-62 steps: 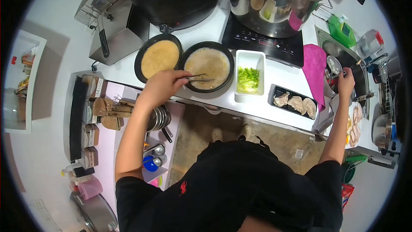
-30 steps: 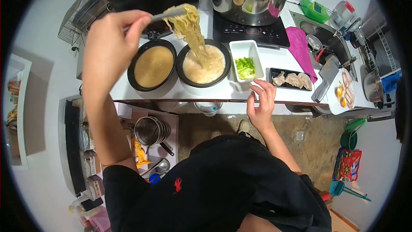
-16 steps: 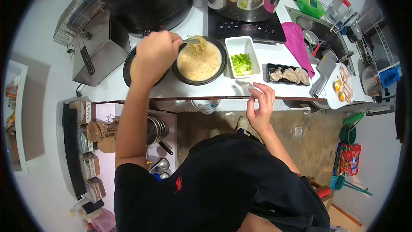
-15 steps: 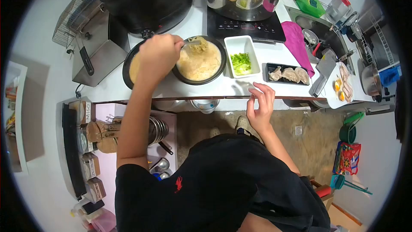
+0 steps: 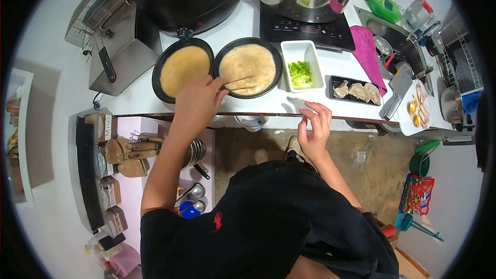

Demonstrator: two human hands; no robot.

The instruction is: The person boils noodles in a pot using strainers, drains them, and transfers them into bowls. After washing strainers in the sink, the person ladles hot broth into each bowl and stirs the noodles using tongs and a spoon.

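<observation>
My left hand (image 5: 199,101) is closed on metal tongs (image 5: 238,83), whose tips reach into the pale, frothy broth of the right black bowl (image 5: 279,68). Its knuckles are over the near edge of the left black bowl (image 5: 156,75), which holds smoother yellowish broth. My right hand (image 5: 315,128) hovers at the counter's front edge, fingers curled apart and holding nothing. Beyond it, a white dish (image 5: 313,54) has chopped green leaves (image 5: 300,75) in it. A small black tray (image 5: 336,79) with three dumplings (image 5: 357,91) lies to the right.
Behind the bowls stand a large black pot (image 5: 186,0) and a steel pot (image 5: 310,0) on an induction cooker (image 5: 305,33). Rightward are a pink cloth (image 5: 368,57), a cleaver (image 5: 399,90), a white board (image 5: 408,124) with egg halves and meat slices, and a sink (image 5: 408,46).
My left hand has come lower and nearer, and the noodles lifted by the tongs are back down in the right bowl. My right hand stays nearly where it was; the view has shifted slightly.
</observation>
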